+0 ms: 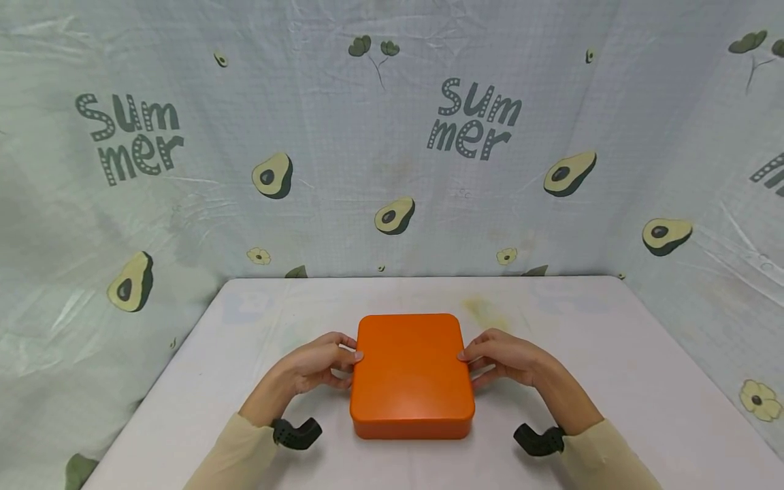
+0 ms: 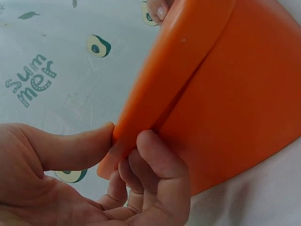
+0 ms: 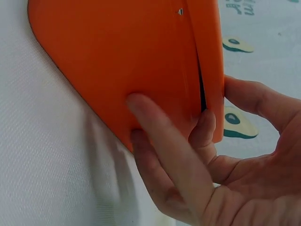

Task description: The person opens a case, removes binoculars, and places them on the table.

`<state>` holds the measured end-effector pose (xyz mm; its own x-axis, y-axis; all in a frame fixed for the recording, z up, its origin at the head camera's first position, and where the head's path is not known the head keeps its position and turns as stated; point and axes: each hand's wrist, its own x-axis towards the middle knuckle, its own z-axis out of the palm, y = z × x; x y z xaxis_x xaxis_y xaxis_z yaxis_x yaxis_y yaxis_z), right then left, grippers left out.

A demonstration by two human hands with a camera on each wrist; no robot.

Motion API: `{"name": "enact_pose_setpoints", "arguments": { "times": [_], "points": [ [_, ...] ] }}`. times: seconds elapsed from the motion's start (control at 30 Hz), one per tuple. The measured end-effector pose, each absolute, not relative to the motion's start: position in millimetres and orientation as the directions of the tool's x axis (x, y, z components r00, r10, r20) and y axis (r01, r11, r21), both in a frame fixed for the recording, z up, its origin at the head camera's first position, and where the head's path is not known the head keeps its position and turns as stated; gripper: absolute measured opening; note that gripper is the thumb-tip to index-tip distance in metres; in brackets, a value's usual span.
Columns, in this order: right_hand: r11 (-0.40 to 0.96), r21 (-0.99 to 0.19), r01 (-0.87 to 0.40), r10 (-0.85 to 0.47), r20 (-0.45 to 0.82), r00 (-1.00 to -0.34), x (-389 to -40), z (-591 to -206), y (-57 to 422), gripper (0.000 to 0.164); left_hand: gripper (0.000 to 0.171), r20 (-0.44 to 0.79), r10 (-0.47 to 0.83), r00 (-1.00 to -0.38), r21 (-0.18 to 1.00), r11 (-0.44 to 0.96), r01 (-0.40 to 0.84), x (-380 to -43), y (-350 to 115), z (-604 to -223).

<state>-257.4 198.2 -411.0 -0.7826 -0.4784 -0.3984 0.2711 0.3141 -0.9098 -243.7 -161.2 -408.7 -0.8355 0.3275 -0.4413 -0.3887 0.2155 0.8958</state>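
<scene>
The left side of an orange lid is being gripped by the left hand: the thumb is being pressed on the lid's upper edge while a fingertip is being set at the seam below, presumably so that the rim is being caught from above and below. Just right of that hand, between both hands, the orange box is being borne by the table, with the lid on top and a narrow dark gap being shown beside the right hand. By this hand the lid's right side is being pinched likewise, two further fingers being held against or close to the box's side, perhaps for steadiness. A level, two-sided hold is seemingly being favoured by this mirrored placing.
</scene>
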Motion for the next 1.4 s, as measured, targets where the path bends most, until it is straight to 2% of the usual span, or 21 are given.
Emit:
{"name": "enact_pose_setpoints", "arguments": {
  "times": [0.23,0.9,1.1,1.4],
  "points": [
    [0.382,-0.89,0.249,-0.434,-0.41,-0.802,-256,-407,198,0.028,0.042,-0.437,0.336,-0.835,0.898,0.221,-0.381,-243,-160,-408],
    [0.267,-0.923,0.276,-0.505,-0.378,-0.776,-253,-399,199,0.02,0.042,-0.417,0.348,-0.84,0.908,0.194,-0.37,-243,-163,-399],
    [0.243,-0.936,0.255,-0.501,-0.346,-0.793,-254,-397,200,0.028,0.046,-0.383,0.345,-0.857,0.923,0.179,-0.34,-243,-163,-394],
    [0.246,-0.954,0.174,-0.419,-0.266,-0.868,-251,-389,197,0.045,0.057,-0.281,0.257,-0.925,0.957,0.149,-0.249,-240,-162,-384]
  ]
}}
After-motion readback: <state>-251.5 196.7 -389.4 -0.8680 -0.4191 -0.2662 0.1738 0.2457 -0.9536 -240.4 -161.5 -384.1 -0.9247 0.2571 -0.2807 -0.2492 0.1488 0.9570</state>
